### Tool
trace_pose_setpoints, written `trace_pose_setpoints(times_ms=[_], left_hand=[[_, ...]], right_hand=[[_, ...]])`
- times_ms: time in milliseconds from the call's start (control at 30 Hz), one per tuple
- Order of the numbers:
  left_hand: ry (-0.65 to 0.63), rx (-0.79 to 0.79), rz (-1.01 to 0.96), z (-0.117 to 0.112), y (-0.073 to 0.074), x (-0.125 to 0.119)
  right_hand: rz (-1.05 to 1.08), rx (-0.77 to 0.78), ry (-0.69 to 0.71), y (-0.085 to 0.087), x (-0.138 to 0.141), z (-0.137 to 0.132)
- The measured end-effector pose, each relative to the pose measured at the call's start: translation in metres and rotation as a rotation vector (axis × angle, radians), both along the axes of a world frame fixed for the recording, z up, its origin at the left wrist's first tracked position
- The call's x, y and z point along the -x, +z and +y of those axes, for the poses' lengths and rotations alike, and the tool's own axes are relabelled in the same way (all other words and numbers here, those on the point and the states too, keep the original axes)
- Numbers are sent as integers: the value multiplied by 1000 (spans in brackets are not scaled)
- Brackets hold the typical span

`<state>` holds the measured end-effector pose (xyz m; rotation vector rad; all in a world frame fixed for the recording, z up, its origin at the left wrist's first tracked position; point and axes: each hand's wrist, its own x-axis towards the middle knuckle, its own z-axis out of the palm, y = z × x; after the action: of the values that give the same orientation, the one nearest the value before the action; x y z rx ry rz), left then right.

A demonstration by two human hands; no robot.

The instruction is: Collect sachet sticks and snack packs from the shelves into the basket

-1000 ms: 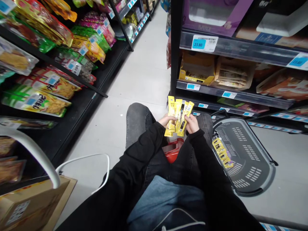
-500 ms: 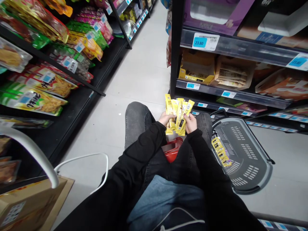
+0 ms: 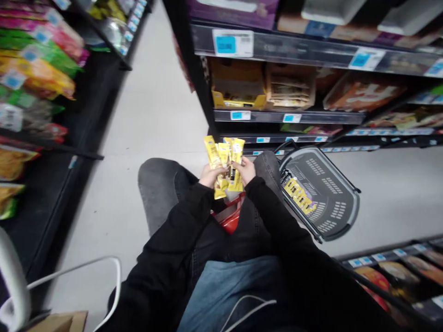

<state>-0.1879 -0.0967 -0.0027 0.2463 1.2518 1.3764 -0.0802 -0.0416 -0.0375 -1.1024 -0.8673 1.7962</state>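
Note:
Several slim yellow snack packets [image 3: 223,154] are gathered between my two hands, above my knees. My left hand [image 3: 210,176] is closed around the packets on the left, its thumb across them. On the other side my right hand [image 3: 246,170] pinches the right-hand packets from their outer edge. The fingers behind the packets are hidden. Below them, between my legs, is a red object [image 3: 231,222], partly covered. To the right a grey shopping basket [image 3: 341,193] stands on the floor with more yellow packets [image 3: 299,196] lying in it.
Ahead, a shelf unit [image 3: 290,50] holds an open yellow carton [image 3: 238,87] and other boxes. Bagged snacks [image 3: 38,60] line the shelf on the left. A curved white bar [image 3: 119,276] and a cardboard box [image 3: 62,322] are at lower left. Another shelf [image 3: 391,258] is at lower right.
The view has turned to the right, so the shelves, basket and hands appear farther left. Both hands still hold the yellow packets, with the right-hand ones now drawn closer together.

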Motion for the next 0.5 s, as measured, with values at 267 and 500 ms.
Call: trace_pose_setpoints(times_ms=[267, 500], left_hand=[[-74, -42, -87, 11, 26, -28], [-358, 140, -274, 11, 50, -91]], right_hand=[[108, 8, -124, 35, -48, 26], [-206, -60, -548, 8, -279, 47]])
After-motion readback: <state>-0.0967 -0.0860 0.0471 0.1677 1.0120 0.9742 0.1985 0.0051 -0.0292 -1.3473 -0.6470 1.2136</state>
